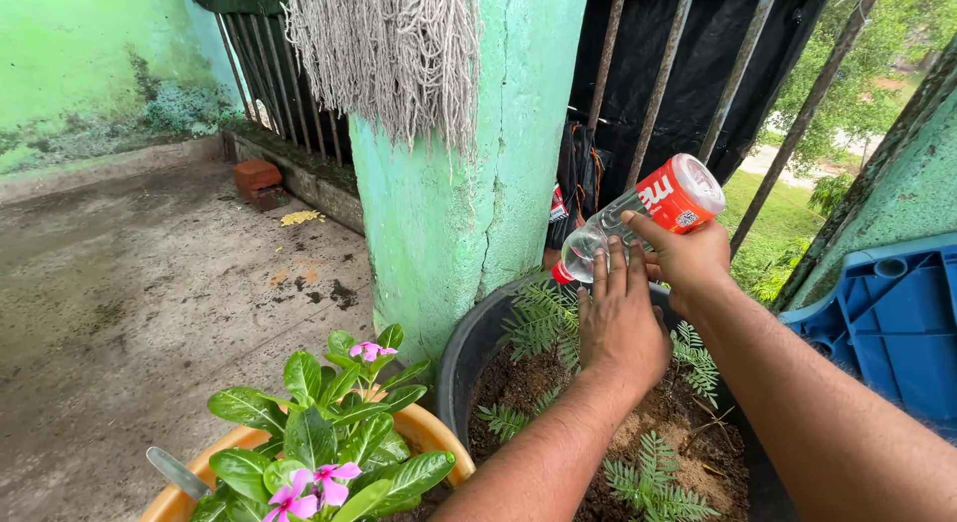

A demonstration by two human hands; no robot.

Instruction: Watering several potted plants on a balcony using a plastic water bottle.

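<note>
Both hands (pixel 653 293) gripping tipped plastic bottle (pixel 643 215) over black pot (pixel 461 357) w/ ferny plant (pixel 543 323), green pillar (pixel 459 183) beside

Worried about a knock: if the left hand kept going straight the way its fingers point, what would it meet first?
The left hand points up at the bottle; its fingertips look to be already at its neck. Depth is unclear.

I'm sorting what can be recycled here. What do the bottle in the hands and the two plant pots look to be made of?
The bottle looks like thin clear plastic: see-through walls, glossy red label wrap. The dark pot under it seems to be matte black plastic or rubber, with a smooth rolled rim; hard to tell which. The orange pot with the pink flowers looks like glossy moulded plastic, though glazed clay is possible.
</note>
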